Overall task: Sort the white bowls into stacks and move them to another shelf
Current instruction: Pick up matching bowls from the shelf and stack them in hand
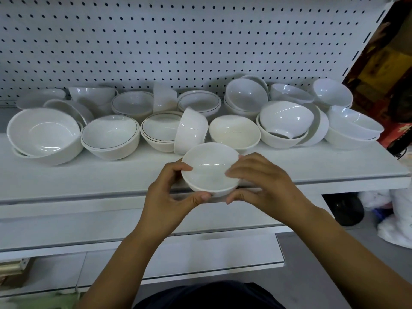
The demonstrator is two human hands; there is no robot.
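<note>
head view: a small white bowl (210,169) is held over the front edge of the upper shelf (111,175), clear of the jumbled white bowls (156,121) behind it, probably so it can be judged for size before joining a stack. the left hand (169,195) clasps its left rim, thumb under the base; the right hand (263,186) closes on the right rim, fingers curled on top. both forearms rise from below. the lower shelf (89,226) beneath looks bare.
</note>
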